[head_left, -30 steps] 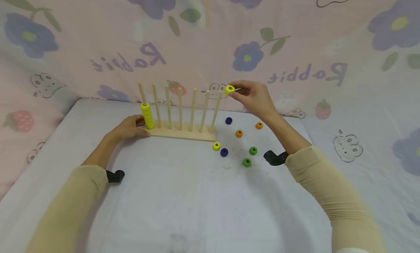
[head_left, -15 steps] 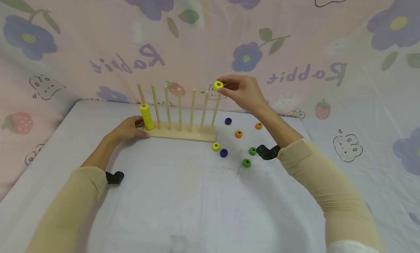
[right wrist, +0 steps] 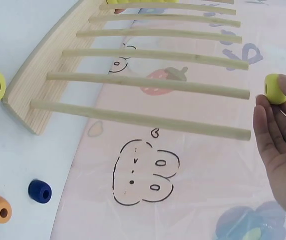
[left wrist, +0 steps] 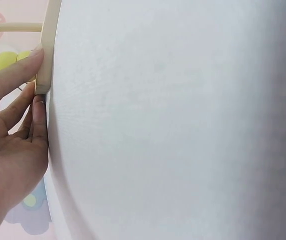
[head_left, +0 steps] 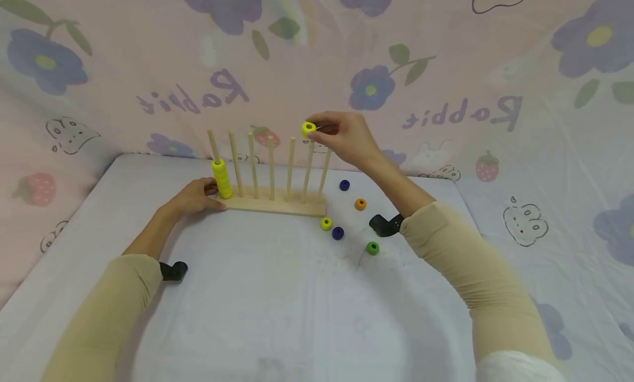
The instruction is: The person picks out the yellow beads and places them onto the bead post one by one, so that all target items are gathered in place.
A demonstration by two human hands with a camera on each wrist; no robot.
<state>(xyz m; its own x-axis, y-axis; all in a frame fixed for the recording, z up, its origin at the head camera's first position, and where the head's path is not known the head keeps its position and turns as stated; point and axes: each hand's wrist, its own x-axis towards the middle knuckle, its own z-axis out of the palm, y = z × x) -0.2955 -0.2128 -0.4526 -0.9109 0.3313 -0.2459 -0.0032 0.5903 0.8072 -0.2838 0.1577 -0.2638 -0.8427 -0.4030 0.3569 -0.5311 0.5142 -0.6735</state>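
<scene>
A wooden peg rack (head_left: 277,206) stands on the table, with several upright pegs. Yellow beads (head_left: 222,179) are stacked on its leftmost peg; the other pegs are bare. My left hand (head_left: 195,196) holds the left end of the rack's base, and the left wrist view shows the thumb on the base (left wrist: 47,55) and fingers at its end. High above the right side of the rack, my right hand (head_left: 349,138) pinches a loose yellow bead (head_left: 308,130) between thumb and fingers. In the right wrist view that yellow bead (right wrist: 274,89) is just off the peg tips.
Right of the rack lie a yellow bead (head_left: 326,223), two dark blue beads (head_left: 338,233), an orange bead (head_left: 360,204) and a green bead (head_left: 373,248). A black wrist mount (head_left: 385,225) mostly covers another green bead. A patterned cloth (head_left: 297,57) hangs behind the table.
My right hand has moved left with the yellow bead, from beyond the rightmost peg to above the second peg from the right. The left hand stays on the base.
</scene>
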